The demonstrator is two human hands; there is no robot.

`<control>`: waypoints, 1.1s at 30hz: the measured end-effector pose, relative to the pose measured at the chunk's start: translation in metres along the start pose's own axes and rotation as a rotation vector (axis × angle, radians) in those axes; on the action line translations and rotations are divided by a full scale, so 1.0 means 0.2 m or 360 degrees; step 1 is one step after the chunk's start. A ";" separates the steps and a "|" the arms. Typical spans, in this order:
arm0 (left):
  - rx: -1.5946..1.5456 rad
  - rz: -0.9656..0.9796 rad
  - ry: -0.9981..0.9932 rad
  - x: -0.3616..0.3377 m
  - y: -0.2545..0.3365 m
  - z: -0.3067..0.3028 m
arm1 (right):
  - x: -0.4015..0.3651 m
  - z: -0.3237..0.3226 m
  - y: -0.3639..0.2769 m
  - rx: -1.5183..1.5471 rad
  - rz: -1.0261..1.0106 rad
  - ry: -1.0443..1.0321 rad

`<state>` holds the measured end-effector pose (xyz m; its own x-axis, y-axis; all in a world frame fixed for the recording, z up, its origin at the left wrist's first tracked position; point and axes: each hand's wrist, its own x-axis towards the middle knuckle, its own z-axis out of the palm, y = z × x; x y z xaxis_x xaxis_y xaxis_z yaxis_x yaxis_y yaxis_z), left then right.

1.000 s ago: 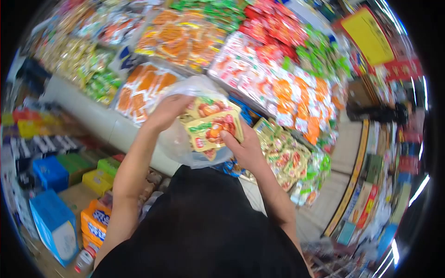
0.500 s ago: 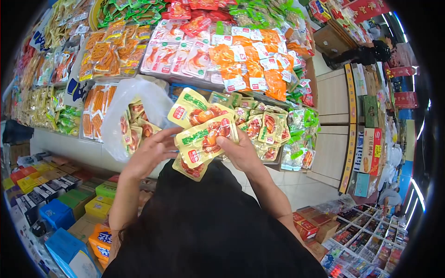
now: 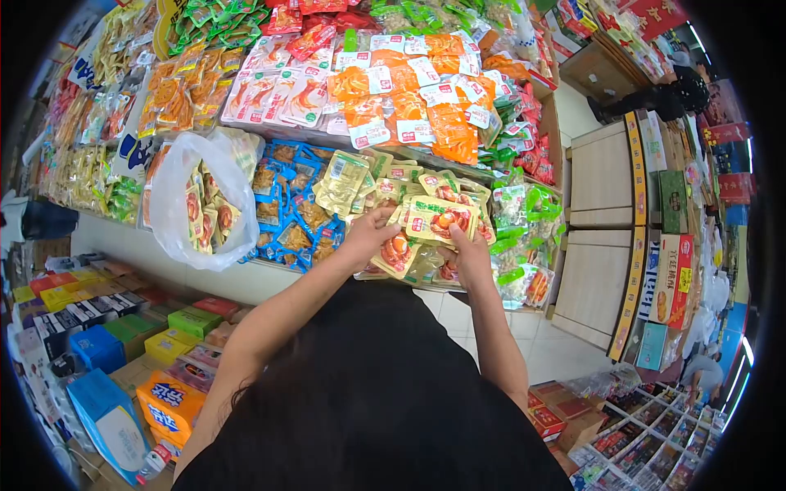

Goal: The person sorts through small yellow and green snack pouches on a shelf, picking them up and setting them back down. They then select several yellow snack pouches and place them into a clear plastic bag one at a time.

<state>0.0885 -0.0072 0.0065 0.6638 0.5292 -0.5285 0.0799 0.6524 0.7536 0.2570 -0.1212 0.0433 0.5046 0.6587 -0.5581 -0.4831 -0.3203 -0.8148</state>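
My right hand (image 3: pixel 472 258) pinches a gold snack packet (image 3: pixel 426 219) with a picture of brown food and green lettering, thumb on top. Beside it, my left hand (image 3: pixel 370 239) has its fingers closed at the edge of another gold packet (image 3: pixel 395 255), which is tilted. Both hands are low over a pile of matching packets (image 3: pixel 391 192) in the display bin. Some of those packets lie face down. To the left, a white plastic bag (image 3: pixel 168 225) stands open with several gold packets (image 3: pixel 209 214) inside, and neither hand touches it.
Blue-edged snack packets (image 3: pixel 295 237) lie between the bag and the gold pile. Orange packets (image 3: pixel 409 90) fill the bin behind, and green-and-clear packets (image 3: pixel 524 237) lie to the right. Stacked cartons (image 3: pixel 98 352) stand at lower left. A wooden cabinet (image 3: pixel 602 180) stands at right.
Both hands have moved right, from beside the plastic bag to over the gold packet pile, carrying packets. My left hand, loosely spread before, has now closed on a packet. The view has shifted.
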 end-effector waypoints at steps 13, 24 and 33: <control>0.0570 0.0488 0.0435 -0.04 -0.25 0.06 | 0.13 -0.24 -0.04 -0.0907 -0.0058 -0.0335; 0.1298 0.0736 0.0593 -0.12 -0.24 0.15 | 0.15 -0.33 -0.09 -0.0906 -0.0204 -0.0209; 0.1288 0.0665 0.0677 -0.12 -0.24 0.12 | 0.12 -0.34 -0.14 -0.0285 0.0126 -0.0394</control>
<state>0.0866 -0.0641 -0.0083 0.4459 0.8845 -0.1372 0.4875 -0.1115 0.8660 0.3317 -0.1431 0.0426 0.2704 0.7655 -0.5838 -0.3690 -0.4777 -0.7973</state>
